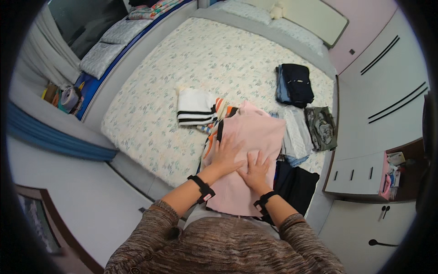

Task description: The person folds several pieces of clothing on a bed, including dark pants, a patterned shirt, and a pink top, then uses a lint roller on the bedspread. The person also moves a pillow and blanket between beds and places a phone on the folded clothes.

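Under both palms a pink garment (248, 150) is pressed flat on the bed (150, 91); the left hand (226, 155) and right hand (255, 171) lie open, side by side, gripping nothing. Beyond the fingertips, folded stacks (295, 84) are already laid out (several loose pieces (294, 182) beside the right wrist seem left).

Far on the bed (182, 68) lie a dark folded pile (296, 83), a striped white top (195, 107), and perhaps a soft toy (276, 9).
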### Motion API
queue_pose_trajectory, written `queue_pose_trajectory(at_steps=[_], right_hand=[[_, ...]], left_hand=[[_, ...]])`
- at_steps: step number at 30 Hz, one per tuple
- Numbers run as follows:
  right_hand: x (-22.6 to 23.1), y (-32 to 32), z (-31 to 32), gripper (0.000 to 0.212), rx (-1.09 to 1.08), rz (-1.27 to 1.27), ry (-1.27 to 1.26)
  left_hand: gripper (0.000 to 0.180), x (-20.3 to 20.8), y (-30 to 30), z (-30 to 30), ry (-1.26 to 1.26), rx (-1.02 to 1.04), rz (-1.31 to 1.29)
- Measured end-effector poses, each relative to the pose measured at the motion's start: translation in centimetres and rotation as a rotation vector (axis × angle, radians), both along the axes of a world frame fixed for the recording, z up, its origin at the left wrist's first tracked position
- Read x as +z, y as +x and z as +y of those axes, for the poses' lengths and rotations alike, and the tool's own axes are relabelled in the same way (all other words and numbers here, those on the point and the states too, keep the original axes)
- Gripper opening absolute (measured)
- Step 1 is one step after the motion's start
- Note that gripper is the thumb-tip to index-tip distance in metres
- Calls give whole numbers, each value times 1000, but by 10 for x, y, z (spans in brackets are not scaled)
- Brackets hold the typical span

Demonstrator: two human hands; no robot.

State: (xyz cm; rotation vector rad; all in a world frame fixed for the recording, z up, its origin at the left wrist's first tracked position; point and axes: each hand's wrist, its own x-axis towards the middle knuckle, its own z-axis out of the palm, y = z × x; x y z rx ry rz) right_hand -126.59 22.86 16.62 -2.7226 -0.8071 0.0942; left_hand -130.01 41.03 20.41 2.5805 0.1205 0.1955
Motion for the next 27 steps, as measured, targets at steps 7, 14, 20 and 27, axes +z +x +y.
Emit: queue_pose_trajectory(at_steps=[7,14,20,27], right_hand=[[14,-4,43,76,-28,112,-102],[23,-26,-30,85,-371,229,2],[-7,-60,-24,83,-419,219,189],[9,-64,-14,81,-471,342,174]], left_hand=[[75,-31,65,38,74,-92,296],[74,-54,64,38,123,-86,293],[74,-35,66,20,256,-54,405],[82,-43,72,-18,307,-125,326]])
